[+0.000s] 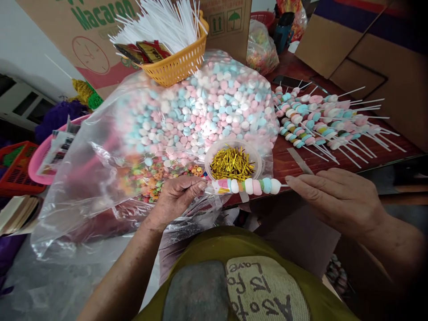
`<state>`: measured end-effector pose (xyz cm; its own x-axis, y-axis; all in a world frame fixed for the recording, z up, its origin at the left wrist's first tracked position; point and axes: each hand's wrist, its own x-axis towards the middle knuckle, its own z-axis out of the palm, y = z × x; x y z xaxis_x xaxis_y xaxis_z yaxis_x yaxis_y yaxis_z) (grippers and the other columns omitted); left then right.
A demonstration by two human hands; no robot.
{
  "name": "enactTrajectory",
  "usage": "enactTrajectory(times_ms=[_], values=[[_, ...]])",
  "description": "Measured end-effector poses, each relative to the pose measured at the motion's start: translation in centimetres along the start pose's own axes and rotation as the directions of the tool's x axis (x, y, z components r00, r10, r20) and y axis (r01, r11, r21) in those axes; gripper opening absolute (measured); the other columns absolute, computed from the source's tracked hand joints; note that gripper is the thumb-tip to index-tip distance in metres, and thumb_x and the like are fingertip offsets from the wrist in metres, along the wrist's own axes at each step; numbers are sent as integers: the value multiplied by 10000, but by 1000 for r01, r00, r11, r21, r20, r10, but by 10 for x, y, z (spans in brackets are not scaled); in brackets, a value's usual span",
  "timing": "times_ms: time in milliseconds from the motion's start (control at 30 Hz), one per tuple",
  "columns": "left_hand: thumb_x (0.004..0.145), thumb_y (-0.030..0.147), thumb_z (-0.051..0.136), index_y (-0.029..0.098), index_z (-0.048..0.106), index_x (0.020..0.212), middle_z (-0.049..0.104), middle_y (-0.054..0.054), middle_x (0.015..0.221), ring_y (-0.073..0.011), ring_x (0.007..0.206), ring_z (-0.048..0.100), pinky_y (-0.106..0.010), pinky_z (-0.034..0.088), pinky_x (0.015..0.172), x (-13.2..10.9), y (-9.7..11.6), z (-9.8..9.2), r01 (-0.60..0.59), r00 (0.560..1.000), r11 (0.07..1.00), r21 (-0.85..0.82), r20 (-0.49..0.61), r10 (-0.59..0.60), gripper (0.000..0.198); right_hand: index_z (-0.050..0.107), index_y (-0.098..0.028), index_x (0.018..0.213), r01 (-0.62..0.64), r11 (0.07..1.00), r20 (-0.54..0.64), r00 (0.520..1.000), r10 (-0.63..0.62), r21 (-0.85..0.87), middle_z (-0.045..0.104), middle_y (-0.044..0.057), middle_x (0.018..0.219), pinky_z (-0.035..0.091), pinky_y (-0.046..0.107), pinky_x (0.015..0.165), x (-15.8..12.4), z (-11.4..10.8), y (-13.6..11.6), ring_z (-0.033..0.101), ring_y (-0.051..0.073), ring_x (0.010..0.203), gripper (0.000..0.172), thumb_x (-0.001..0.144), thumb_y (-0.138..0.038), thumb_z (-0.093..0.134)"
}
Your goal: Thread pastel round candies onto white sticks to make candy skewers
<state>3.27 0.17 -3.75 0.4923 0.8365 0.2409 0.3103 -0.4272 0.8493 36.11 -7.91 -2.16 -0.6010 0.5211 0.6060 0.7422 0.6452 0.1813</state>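
A marshmallow skewer (pixel 257 187) lies level between my two hands, its white, pink and blue pieces threaded in a row. My left hand (pixel 179 196) is closed at its left end, pinching a clear printed wrapper (pixel 221 186) that covers part of the candy. At the other end, my right hand (pixel 341 200) pinches the thin white stick between thumb and forefinger, its other fingers stretched out. Just behind the skewer stands a round plastic tub (pixel 209 154) of gold twist ties (pixel 232 162).
A large clear bag of marshmallows (pixel 200 111) covers much of the table, with ring-shaped candies (pixel 157 176) at its front. A yellow basket (pixel 177 64) holds white sticks (pixel 167 26). Several finished skewers (pixel 321 116) are piled right; cardboard boxes (pixel 227 49) stand behind.
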Motion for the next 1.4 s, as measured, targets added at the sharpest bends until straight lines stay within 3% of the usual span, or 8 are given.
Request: enactTrajectory(times_ms=[300,433,567,733,867,1033,1133,1400], values=[[877,268,575,181,731,890,721,-48,723,-135,633,635,-228,492,616,7,6,11,-206,974,975,79,109,197,179,591,-159,1061,-104,932,225,974,24,347,707,72,901,512,223,666,14,13,4,669,134,790,209,920,-145,438],[891,332,539,159,690,1066,731,-71,897,-177,781,663,-258,496,711,14,7,12,-119,968,987,107,235,91,289,631,-175,992,-96,928,249,968,3,361,704,53,870,499,236,647,27,22,3,662,147,761,226,929,-168,414],[760,432,689,191,600,1217,701,-35,1033,-224,937,638,-269,482,795,20,15,8,120,813,991,57,567,-131,524,647,-166,1000,-119,927,256,966,26,355,708,66,901,478,240,665,33,25,2,659,162,797,244,910,-151,421],[709,372,736,224,629,1155,696,15,1049,-224,1009,611,-282,435,894,29,20,28,220,693,972,85,688,-217,482,665,-186,980,-115,938,463,885,-53,327,688,46,802,332,255,540,48,33,-16,603,160,650,255,822,-116,477],[663,339,759,219,651,1110,712,16,969,-223,968,623,-289,442,880,29,16,40,278,715,959,59,654,-248,476,652,-188,960,-78,938,553,823,-130,337,656,22,758,244,279,540,61,42,-19,562,162,645,223,788,-108,535],[650,376,764,224,639,1141,705,0,1035,-228,983,616,-284,442,863,26,19,31,275,776,951,144,550,-308,529,645,-172,874,2,960,357,928,-106,279,650,48,748,242,313,631,61,44,-8,522,183,716,155,855,-156,492],[664,377,741,206,692,972,705,6,857,-208,833,625,-257,446,733,25,20,36,226,784,932,283,515,-347,356,635,-184,868,50,932,383,903,-196,359,640,29,711,245,328,666,62,51,-22,504,179,692,145,855,-163,492],[664,443,711,178,625,791,592,24,651,-146,618,526,-226,355,531,25,17,62,395,849,856,333,224,-479,307,564,-154,842,-350,814,560,827,36,464,611,70,777,307,285,629,77,54,-36,517,173,703,193,905,-201,388]])
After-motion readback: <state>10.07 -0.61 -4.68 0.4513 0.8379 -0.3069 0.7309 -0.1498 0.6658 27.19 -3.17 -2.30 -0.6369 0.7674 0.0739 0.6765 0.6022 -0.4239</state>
